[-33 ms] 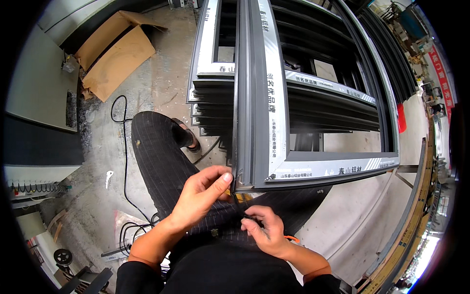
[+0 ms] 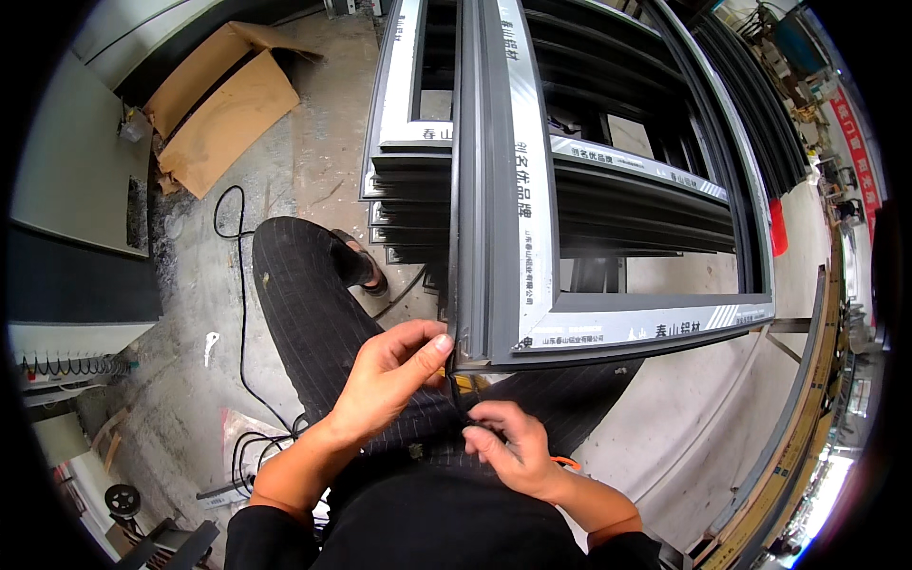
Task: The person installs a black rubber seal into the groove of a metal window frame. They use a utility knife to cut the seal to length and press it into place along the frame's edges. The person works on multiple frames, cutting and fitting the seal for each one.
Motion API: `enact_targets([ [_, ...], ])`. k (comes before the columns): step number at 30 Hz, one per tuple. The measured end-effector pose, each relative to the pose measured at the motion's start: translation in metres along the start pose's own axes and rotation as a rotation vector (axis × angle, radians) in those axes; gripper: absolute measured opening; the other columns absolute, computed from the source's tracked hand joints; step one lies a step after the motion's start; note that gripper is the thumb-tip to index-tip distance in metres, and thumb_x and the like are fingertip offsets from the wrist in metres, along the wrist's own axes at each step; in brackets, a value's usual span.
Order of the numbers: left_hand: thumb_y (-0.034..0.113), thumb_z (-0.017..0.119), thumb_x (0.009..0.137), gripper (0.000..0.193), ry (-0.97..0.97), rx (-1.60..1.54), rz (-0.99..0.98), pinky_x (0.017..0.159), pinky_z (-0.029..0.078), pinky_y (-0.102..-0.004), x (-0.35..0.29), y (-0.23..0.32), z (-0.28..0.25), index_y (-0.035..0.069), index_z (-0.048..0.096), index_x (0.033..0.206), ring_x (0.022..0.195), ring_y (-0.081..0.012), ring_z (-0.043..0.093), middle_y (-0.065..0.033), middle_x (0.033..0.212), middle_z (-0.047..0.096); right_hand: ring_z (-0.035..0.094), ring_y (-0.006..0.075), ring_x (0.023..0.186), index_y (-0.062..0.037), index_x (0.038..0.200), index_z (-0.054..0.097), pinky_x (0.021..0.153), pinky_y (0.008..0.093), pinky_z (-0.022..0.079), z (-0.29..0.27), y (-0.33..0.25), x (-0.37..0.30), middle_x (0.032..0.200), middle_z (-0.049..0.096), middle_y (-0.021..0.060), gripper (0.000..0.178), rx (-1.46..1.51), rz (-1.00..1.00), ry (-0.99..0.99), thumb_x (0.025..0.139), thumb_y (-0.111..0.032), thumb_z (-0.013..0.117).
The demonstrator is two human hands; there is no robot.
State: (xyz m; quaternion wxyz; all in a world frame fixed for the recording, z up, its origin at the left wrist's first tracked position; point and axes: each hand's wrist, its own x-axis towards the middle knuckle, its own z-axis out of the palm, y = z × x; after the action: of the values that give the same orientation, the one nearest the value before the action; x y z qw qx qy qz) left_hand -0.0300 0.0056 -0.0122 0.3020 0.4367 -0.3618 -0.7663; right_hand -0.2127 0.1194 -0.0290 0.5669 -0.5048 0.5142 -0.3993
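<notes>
A grey window frame (image 2: 537,275) with white printed protective film lies in front of me, on top of a stack of similar frames. Along its left edge runs a thin black sealing strip (image 2: 454,388), which hangs past the near corner. My left hand (image 2: 385,385) is at that corner, thumb and forefinger pinched at the strip against the frame's edge. Lower and to the right, my right hand (image 2: 513,445) pinches the strip's hanging part between thumb and fingers. The strip's end is hidden by the right hand.
An open cardboard box (image 2: 228,109) sits on the floor at the far left. A black cable (image 2: 244,313) loops over the floor beside my leg. Long dark profiles (image 2: 760,114) are stacked at the far right. Something yellow (image 2: 468,384) shows beneath the near corner.
My right hand has shifted very slightly left with the strip. The left hand keeps its place, and the frame looks almost the same.
</notes>
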Motion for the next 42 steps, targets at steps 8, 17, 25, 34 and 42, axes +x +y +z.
enact_targets([
  [8,0.019,0.064,0.097,0.023,0.069,0.164,0.167,0.054,0.033,-0.0224,0.012,-0.01,0.005,0.001,0.061,0.083,0.064,-0.0029,0.042,0.0055,0.069,0.051,0.054,0.01,0.056,0.0014,0.115,0.058,0.051,0.0228,0.043,-0.003,-0.017,0.016,0.072,0.06,0.0074,0.019,0.442,0.311,-0.304,0.102,-0.011,0.056],
  [17,0.025,0.062,0.1,0.03,-0.085,0.165,0.093,0.055,0.039,-0.023,0.012,0.005,-0.003,0.002,0.057,0.081,0.064,-0.0037,0.047,0.0032,0.068,0.052,0.048,0.0095,0.051,0.0016,0.118,0.057,0.05,0.0221,0.04,-0.002,-0.014,0.014,0.069,0.057,0.0071,0.027,0.856,0.519,-0.386,0.105,-0.021,0.05],
  [25,0.029,0.06,0.101,0.036,-0.119,0.214,0.079,0.056,0.042,-0.0246,0.009,-0.005,-0.006,0.003,0.054,0.077,0.064,-0.0055,0.049,0.0014,0.069,0.053,0.052,0.0074,0.054,0.0017,0.121,0.06,0.053,0.0212,0.042,-0.008,-0.023,0.012,0.073,0.062,0.0054,0.033,0.386,0.396,-0.322,0.106,-0.026,0.049],
  [34,0.032,0.055,0.103,0.038,-0.128,0.327,0.117,0.058,0.041,-0.0251,0.012,-0.006,-0.011,0.002,0.057,0.08,0.065,-0.0064,0.048,0.0008,0.071,0.054,0.062,0.0177,0.059,0.0014,0.116,0.062,0.056,0.0295,0.049,-0.039,-0.055,0.014,0.073,0.064,0.0095,0.027,-0.365,-0.088,-0.064,0.092,-0.01,0.068],
  [42,0.035,0.06,0.101,0.036,-0.22,0.045,-0.068,0.062,0.042,-0.0231,0.001,-0.008,-0.003,0.0,0.065,0.095,0.068,-0.0064,0.05,0.0007,0.075,0.058,0.062,0.0269,0.069,-0.0018,0.102,0.067,0.061,0.0331,0.05,-0.052,-0.058,0.04,0.091,0.068,0.0107,0.034,-0.987,-0.62,0.17,0.071,0.003,0.078],
])
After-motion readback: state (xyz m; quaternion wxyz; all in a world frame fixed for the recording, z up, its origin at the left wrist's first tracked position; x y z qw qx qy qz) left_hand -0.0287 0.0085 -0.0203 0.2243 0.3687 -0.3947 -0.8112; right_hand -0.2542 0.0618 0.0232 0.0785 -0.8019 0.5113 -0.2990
